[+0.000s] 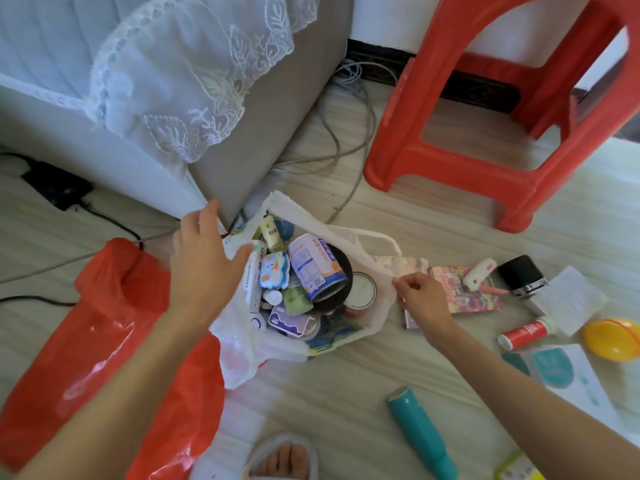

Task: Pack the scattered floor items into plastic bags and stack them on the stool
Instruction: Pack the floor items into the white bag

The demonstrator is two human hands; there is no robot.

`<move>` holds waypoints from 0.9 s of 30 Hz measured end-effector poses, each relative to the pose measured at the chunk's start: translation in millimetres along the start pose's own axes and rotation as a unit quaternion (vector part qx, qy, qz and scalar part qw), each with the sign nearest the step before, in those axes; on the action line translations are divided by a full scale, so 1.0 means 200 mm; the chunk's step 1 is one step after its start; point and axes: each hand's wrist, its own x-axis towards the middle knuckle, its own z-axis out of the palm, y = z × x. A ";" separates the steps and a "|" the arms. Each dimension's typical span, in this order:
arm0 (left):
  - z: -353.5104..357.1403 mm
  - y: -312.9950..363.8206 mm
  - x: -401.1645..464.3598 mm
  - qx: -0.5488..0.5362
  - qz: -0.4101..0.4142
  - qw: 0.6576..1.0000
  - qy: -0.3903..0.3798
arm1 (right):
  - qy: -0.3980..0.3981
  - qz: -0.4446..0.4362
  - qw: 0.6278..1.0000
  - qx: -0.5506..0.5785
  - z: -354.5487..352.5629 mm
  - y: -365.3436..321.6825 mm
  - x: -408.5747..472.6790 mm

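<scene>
Floor: pale wood-look boards beside a sofa.
Right hand (420,296): pinches the white plastic bag (375,271) rim, likely keeping the mouth wide.
Left hand (202,258): fingers spread, resting on the opposite rim.
Bag: nearly full of tins, on the floor.
Red plastic stool (502,161): nearby, nothing stacked on it that shows.
Unpacked: teal cylinder (420,434), yellow plastic egg (611,337).

Two bare arms reach forward and down.

The left hand (201,261) is out flat, palm down, with its fingers straight and spread a little. Its thumb points to the right. The left arm comes up from the bottom left corner. The right hand (420,296) is curled, with the thumb and fingers pinched close together. The right arm comes in from the bottom right, long and mostly straight. A foot (282,460) in a slipper shows at the bottom.
</scene>
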 end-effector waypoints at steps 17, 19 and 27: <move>0.76 0.08 -0.79 0.135 0.259 0.926 -0.240 | -0.209 0.246 0.872 0.368 0.18 0.24 -0.11; 0.78 0.05 -0.77 0.136 0.261 0.928 -0.230 | -0.219 0.253 0.866 0.372 0.19 0.24 -0.08; 0.77 0.04 -0.79 0.140 0.305 0.931 -0.141 | -0.199 0.226 0.926 0.228 0.13 0.25 -0.15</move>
